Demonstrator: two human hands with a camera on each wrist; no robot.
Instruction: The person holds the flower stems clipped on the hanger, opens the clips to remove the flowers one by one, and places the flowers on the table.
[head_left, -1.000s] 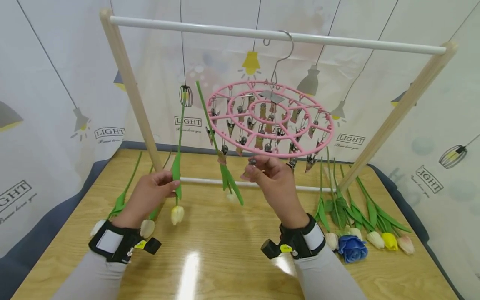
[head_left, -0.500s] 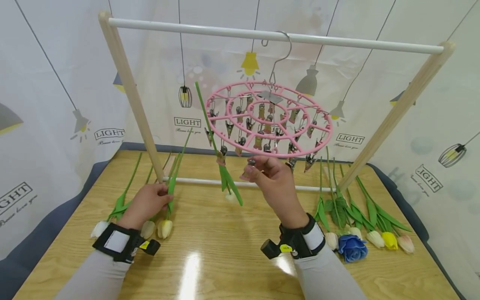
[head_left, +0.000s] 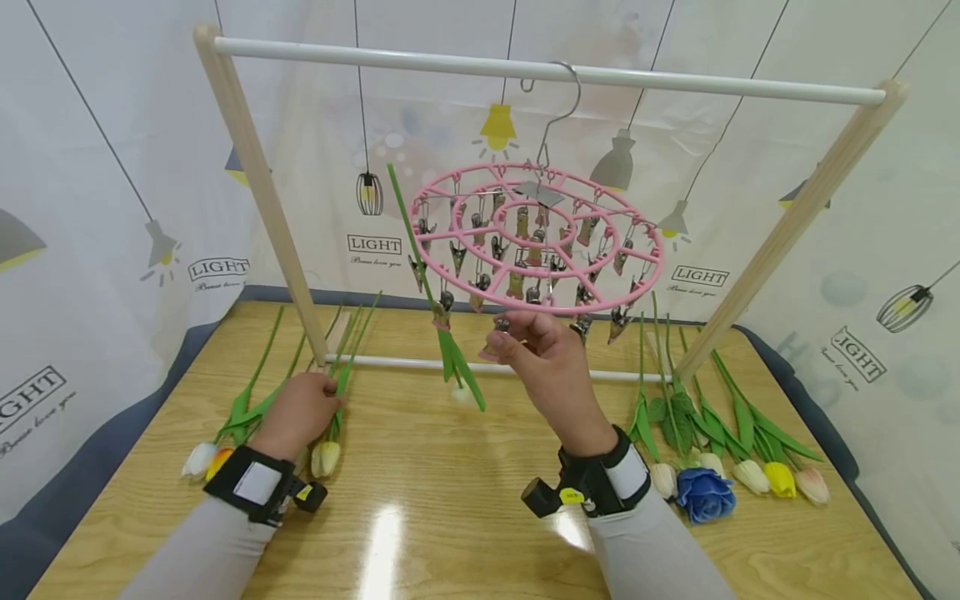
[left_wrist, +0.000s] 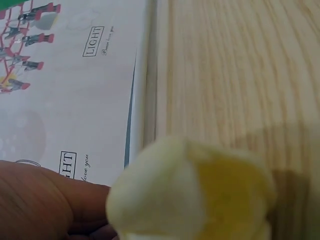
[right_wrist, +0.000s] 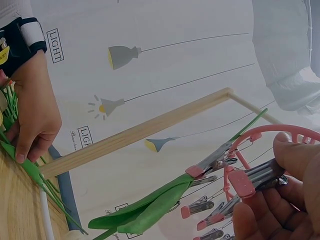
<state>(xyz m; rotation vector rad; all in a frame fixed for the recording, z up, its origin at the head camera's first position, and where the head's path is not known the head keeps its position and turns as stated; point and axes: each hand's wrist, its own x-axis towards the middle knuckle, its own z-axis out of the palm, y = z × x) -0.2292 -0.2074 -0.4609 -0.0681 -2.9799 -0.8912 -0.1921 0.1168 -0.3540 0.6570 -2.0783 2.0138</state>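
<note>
In the head view my left hand (head_left: 300, 412) is low over the table's left side, thumb and fingers pinching the green stem and leaf of a pale yellow tulip (head_left: 326, 459). Its bloom (left_wrist: 160, 195) fills the lower part of the left wrist view. My right hand (head_left: 551, 371) pinches a metal clip (right_wrist: 265, 175) with pink tips, under the front rim of a round pink hanger (head_left: 487, 298). To the left of this hand, another clip (right_wrist: 207, 165) holds a white tulip (head_left: 462, 392) by its stem, bloom hanging down, green leaves (right_wrist: 150, 202) spread.
The hanger's hook (head_left: 573, 92) sits on the white top bar (head_left: 405, 58) of a wooden-legged rack. Several tulips (head_left: 201, 458) lie at left. At right lie more tulips (head_left: 752, 479) and a blue rose (head_left: 705, 496). A lower bar (head_left: 412, 362) crosses the table.
My left hand has lowered the pale yellow tulip from upright above the table to beside the flowers at left, drifting slightly left. My right hand has stayed on its clip.
</note>
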